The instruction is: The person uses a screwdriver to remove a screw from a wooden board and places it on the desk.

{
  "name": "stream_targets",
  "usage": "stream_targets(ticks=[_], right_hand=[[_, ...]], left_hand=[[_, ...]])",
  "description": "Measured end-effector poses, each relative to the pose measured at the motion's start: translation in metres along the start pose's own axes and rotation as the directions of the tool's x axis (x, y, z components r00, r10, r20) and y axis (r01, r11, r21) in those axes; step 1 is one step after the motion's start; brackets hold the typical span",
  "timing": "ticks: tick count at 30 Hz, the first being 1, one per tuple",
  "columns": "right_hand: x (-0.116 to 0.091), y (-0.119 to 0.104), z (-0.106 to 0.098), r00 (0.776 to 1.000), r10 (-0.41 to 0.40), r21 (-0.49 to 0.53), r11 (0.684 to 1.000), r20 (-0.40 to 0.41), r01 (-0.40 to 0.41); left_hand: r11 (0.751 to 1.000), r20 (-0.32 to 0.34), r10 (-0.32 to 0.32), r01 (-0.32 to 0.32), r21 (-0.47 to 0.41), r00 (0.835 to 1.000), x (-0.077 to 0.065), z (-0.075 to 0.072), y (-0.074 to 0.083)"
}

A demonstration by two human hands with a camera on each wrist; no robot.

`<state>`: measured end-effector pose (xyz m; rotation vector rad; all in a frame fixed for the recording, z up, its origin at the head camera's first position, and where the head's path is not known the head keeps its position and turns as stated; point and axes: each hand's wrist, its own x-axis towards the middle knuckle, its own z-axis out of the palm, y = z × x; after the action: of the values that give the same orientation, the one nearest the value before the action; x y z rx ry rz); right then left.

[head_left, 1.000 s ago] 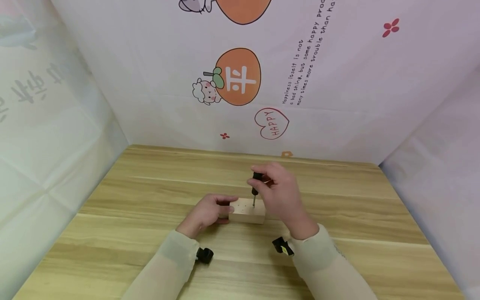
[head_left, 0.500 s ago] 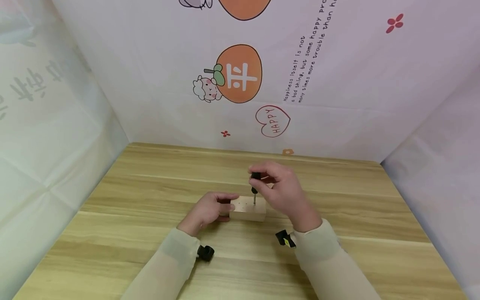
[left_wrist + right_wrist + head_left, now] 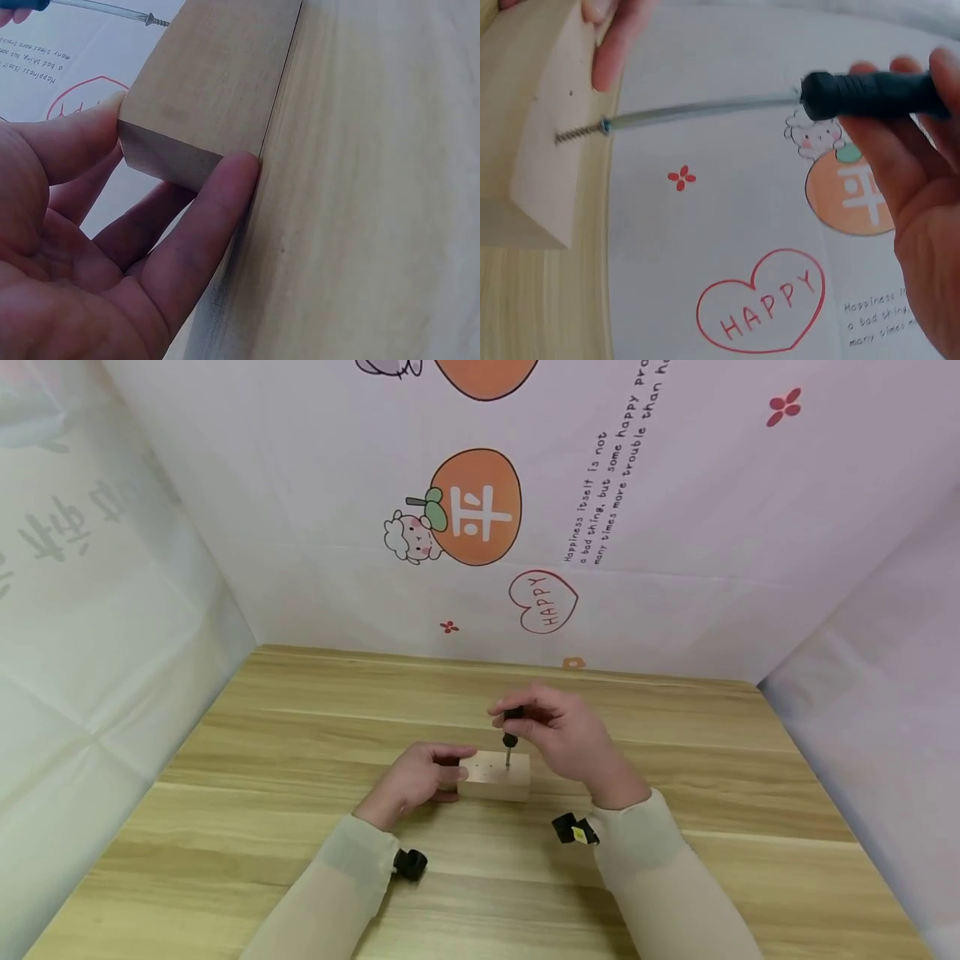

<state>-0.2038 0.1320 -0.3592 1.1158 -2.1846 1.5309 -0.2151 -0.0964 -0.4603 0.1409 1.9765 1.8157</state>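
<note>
A pale wooden block (image 3: 493, 788) with several small holes in its top lies on the table. My left hand (image 3: 420, 781) grips its left end, thumb on top and fingers along the sides, as the left wrist view shows up close. In my right hand (image 3: 566, 735) is a screwdriver (image 3: 870, 94) with a black handle, pinched between thumb and fingers. Its shaft stands nearly upright over the block. The tip meets the head of a screw (image 3: 581, 134), whose point sits in the block's top face with most of its thread showing.
The wood-grain table (image 3: 315, 718) spreads around the block. Behind it rises a white printed cloth (image 3: 337, 568) with cartoon fruit and lettering, and pale cloth hangs on both sides. A black wrist camera (image 3: 410, 865) sits at the left cuff, another (image 3: 574, 829) at the right.
My right hand has turned about the screwdriver handle, its wrist shifting slightly right and away from me. The left hand and block hold their place.
</note>
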Motion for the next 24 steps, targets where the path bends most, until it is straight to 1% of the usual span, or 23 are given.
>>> stream_targets(ticks=[1,3,6,8,11,13,16,18,22,24], right_hand=[[-0.001,0.000,-0.001,1.000,0.024,0.037,0.999,0.006,-0.025],[-0.002,0.000,-0.001,0.999,0.036,0.042,0.998,0.000,-0.036],[-0.004,-0.002,0.003,0.999,0.030,-0.048,0.998,-0.024,-0.031],[-0.005,-0.002,0.007,0.997,0.028,-0.094,0.995,-0.067,-0.034],[-0.005,0.000,0.010,0.989,0.035,-0.083,0.995,-0.140,-0.047],[-0.006,0.001,0.009,0.985,0.018,-0.098,0.995,-0.174,-0.036],[-0.005,0.002,0.007,0.986,-0.017,-0.133,0.991,-0.165,-0.006],[-0.005,0.001,0.005,0.990,-0.021,-0.125,0.992,-0.139,0.004],[-0.004,-0.001,0.002,0.996,0.013,-0.035,0.999,-0.091,-0.017],[-0.004,-0.001,0.002,0.997,0.007,-0.023,1.000,-0.083,-0.009]], left_hand=[[1.000,0.001,-0.002,0.002,0.000,1.000,0.000,0.000,0.000],[1.000,0.004,-0.003,0.003,-0.002,1.000,0.000,0.000,0.001],[1.000,0.003,-0.005,0.005,-0.003,1.000,0.000,0.000,0.001],[1.000,0.001,-0.007,0.007,-0.007,1.000,0.000,0.000,0.001],[1.000,0.002,-0.002,0.002,-0.004,1.000,0.000,-0.001,0.000],[1.000,0.005,-0.001,0.001,-0.003,1.000,0.000,-0.001,0.000],[1.000,0.008,0.002,-0.002,0.000,1.000,0.000,-0.002,-0.001],[1.000,0.008,0.002,-0.002,0.001,1.000,0.000,-0.002,-0.001],[1.000,0.006,0.002,-0.002,0.000,1.000,-0.001,-0.002,-0.001],[1.000,0.006,-0.001,0.001,-0.004,1.000,-0.001,-0.002,0.000]])
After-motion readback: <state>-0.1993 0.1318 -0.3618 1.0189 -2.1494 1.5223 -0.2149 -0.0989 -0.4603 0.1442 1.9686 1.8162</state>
